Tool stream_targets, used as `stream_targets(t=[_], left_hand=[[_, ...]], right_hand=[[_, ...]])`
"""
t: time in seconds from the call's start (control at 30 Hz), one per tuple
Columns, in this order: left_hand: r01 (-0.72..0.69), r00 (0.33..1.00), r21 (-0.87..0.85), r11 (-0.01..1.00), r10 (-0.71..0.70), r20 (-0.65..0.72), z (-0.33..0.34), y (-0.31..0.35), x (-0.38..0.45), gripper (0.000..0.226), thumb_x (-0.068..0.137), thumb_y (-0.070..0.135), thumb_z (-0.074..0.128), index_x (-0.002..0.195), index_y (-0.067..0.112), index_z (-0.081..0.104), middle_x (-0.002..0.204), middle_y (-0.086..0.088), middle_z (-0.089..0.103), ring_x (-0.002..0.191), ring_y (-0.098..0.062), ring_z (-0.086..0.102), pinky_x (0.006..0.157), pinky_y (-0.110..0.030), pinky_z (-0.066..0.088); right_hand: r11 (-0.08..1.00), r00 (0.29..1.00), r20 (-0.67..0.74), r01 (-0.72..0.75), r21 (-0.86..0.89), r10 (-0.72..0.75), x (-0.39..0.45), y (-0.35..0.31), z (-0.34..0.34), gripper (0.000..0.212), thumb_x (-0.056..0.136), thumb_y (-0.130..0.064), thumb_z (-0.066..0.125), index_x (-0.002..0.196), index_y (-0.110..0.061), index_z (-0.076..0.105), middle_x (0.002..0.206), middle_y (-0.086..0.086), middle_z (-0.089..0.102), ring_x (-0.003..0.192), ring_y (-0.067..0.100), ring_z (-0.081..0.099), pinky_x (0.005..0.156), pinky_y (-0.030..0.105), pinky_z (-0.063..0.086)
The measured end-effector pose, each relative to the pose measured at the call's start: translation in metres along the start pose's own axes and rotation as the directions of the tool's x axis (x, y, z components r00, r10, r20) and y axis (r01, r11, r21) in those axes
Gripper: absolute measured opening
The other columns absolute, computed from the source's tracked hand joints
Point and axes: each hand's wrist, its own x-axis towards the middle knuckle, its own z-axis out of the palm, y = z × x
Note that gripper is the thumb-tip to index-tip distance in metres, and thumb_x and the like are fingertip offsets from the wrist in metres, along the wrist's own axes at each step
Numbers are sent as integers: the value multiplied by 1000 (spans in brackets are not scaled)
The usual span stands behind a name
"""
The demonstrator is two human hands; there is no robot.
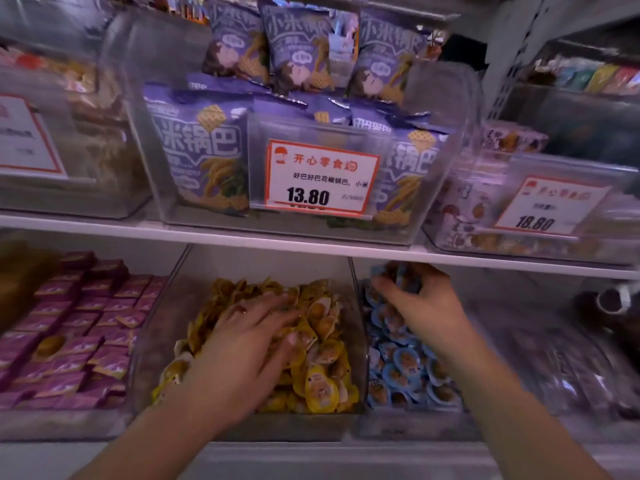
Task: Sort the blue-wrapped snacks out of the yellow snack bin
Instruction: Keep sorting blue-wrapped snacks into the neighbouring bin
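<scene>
A person's two bare arms reach into clear plastic bins on the lower shelf of a shop display. The yellow snack bin (358, 341) sits in the middle of that shelf, heaped with small yellow-wrapped snacks (318, 386). The left hand (242, 344) lies palm down on top of this heap, fingers spread wide and pressed into the wrappers; whether anything is pinched under the fingers cannot be seen. Just to the right of the yellow snack bin, touching its side wall, stands a second clear bin (412, 427) filled with round blue-wrapped snacks (401, 362). The right hand (419, 303) hovers over the back of that bin, fingers curled closed around a small bunch of blue wrappers (398, 275), which are blurred. To the left of the yellow snack bin lies a spread of flat purple packets (79, 327). A white shelf board (242, 233) runs across above the yellow snack bin. On it, directly above, stands a large clear tub (460, 133) of purple snack bags (197, 154) with a red-edged price tag (320, 178) reading 13.80. Up and to the right of the yellow snack bin, another tub carries a second tag (550, 206) reading 18.80. The edges of the view are blurred.
</scene>
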Motion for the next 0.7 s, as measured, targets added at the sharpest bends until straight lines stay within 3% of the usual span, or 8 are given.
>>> stream_targets(t=[0.1,0.17,0.27,0.33,0.4,0.47,0.57,0.7], left_hand=[[93,976,204,975,-130,177,-5,-12,1,69,88,66,10,142,41,46,155,13,36,145,-16,32,116,-38,27],[149,940,280,948,-224,257,-4,-18,-2,69,88,72,9,147,45,33,156,14,32,141,-18,38,114,-35,29],[162,930,321,933,-253,267,-4,-19,-6,57,93,70,21,142,44,33,145,12,42,123,-21,52,101,-37,43],[144,932,348,926,-245,267,-6,-14,-5,51,92,69,22,129,39,41,129,8,49,111,-25,56,92,-40,46],[137,938,379,915,-243,248,-9,-13,-8,46,93,66,24,120,34,44,120,4,48,105,-26,54,86,-40,45],[145,937,375,915,-249,247,-11,-13,-11,44,94,63,27,123,34,44,123,3,45,107,-26,52,87,-39,43],[140,930,321,937,-235,282,-13,-17,-23,49,93,63,26,132,36,39,133,7,40,123,-26,45,101,-39,40],[147,932,235,961,-215,293,-8,-19,-40,61,96,65,20,149,36,24,159,11,21,152,-25,3,121,-53,4]], right_hand=[[923,994,95,-18,-385,59,11,30,-19,17,86,-32,74,96,-19,70,86,-4,74,83,18,69,73,25,55],[838,1000,11,25,-545,-23,10,38,-21,30,87,-32,71,110,-12,69,110,11,70,104,28,64,88,29,50],[883,951,-97,229,-411,-292,-4,13,5,30,89,-34,56,111,-19,70,111,6,71,101,21,65,84,24,46],[898,936,112,353,-263,-335,-7,-13,42,36,87,-40,44,110,-29,69,102,-7,74,88,7,66,77,20,50],[895,872,441,354,-271,-211,3,-31,94,35,91,-36,42,115,-31,67,110,-6,73,97,9,67,85,24,52],[815,772,635,351,-460,26,25,-35,141,34,98,-31,43,125,-24,63,130,5,64,118,23,59,94,29,47],[723,669,693,336,-603,267,54,-23,179,46,103,-43,39,138,-19,54,146,11,51,130,27,50,102,30,40],[775,594,757,331,-538,272,61,-10,201,54,97,-54,49,145,-30,46,153,2,43,133,11,42,92,13,28]])
